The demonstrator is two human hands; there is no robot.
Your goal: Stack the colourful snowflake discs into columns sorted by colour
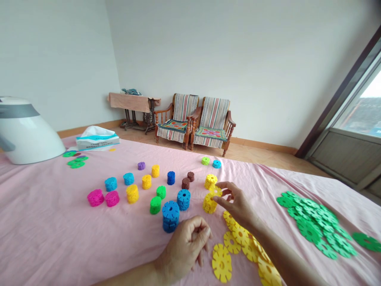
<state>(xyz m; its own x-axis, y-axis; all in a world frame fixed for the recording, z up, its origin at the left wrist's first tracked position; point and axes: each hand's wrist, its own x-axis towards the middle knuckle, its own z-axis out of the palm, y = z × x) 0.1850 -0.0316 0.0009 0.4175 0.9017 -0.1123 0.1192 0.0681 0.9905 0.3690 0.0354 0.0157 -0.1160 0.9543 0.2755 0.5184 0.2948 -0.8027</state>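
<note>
My right hand pinches a yellow notched plastic disc between thumb and fingers, tilted just over a stack of yellow discs. A second yellow stack stands right behind it. My left hand is curled closed above the cloth, with no disc showing in it. Beside it on the left is a tall blue stack, with another blue stack behind. Loose yellow discs lie in a spread pile under my right forearm, and several overlap near my left hand.
Short stacks in pink, green, brown and other colours stand across the pink cloth. Loose green discs lie in a heap at right. A white kettle and tissue box are at far left.
</note>
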